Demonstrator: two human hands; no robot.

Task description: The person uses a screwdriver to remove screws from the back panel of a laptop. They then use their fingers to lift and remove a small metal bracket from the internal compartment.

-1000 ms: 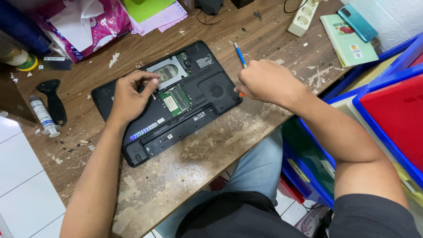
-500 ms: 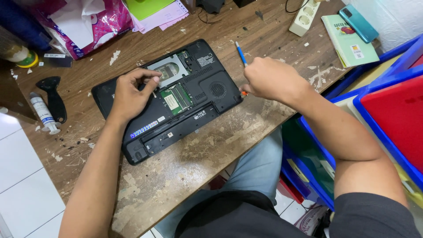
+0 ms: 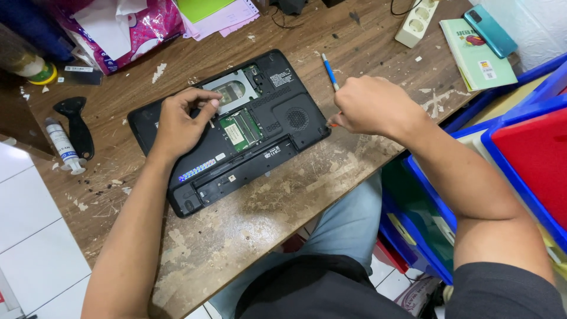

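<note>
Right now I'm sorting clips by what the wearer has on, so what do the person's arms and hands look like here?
Both arms are bare from wrist to above the elbow. The left hand and the right hand wear no gloves, and no rings, watch or bands show. A dark grey short sleeve covers the right upper arm. The left arm shows no sleeve before the picture's edge.

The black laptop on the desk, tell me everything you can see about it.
The laptop is black plastic and lies upside down, at a slant, on the worn wooden desk. Its bottom cover is off: a silver drive, green memory boards, a round fan grille and a long empty bay show. The left hand rests on it with its fingertips at the silver drive. The right hand holds a blue-handled screwdriver whose tip meets the laptop's right corner.
</note>
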